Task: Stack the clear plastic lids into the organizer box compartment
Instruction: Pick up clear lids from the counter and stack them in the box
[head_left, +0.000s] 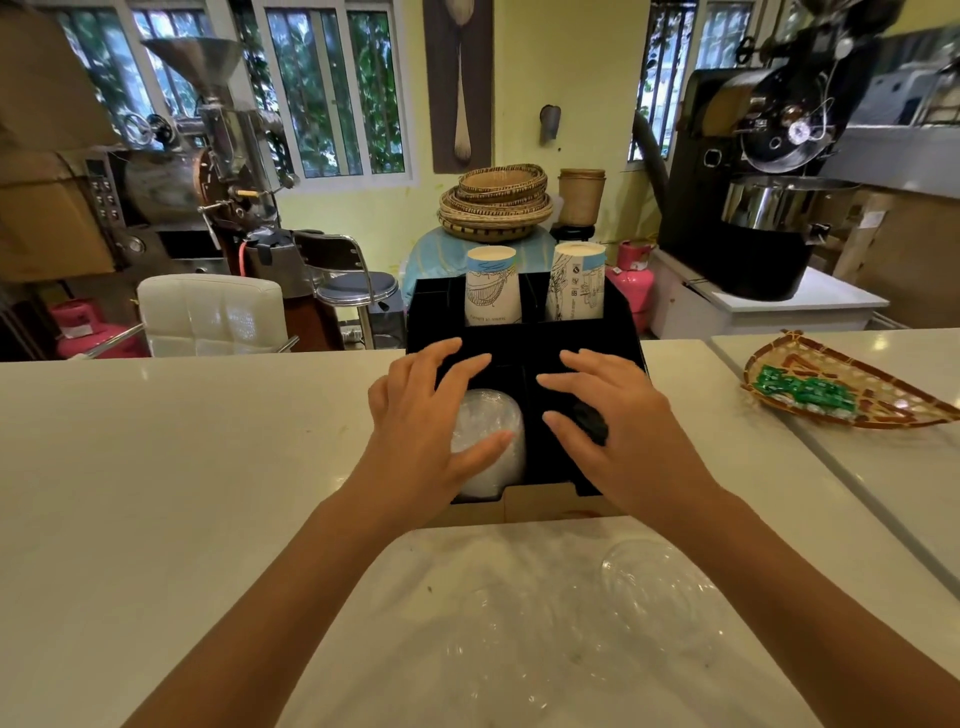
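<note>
The counter is pale and glossy and spans the view. The left hand reaches forward over the left half of the box, a black organizer standing at the counter's middle. The fingers are spread and extended, gripping nothing; the thumb lies across the top of the lid stack, and the other fingertips reach the divider behind it. The lid stack, a pile of clear plastic lids, sits in the front-left compartment of the box, its rounded edge showing at the compartment's front opening. Behind it, 2 cup stacks stand upright in the rear compartments: the left cups and the right cups, both white paper with blue line print. The right hand hovers over the front-right compartment, also open with fingers spread, holding nothing. Beneath its palm lies a dark object; what it is cannot be told, nor whether the hand touches it. In front of the box, near the viewer, loose lids lie on a clear plastic sheet spread on the counter between the 2 forearms; their outlines are faint, so their count cannot be told. At the far right, well apart from the box, a woven tray holds green packets.
</note>
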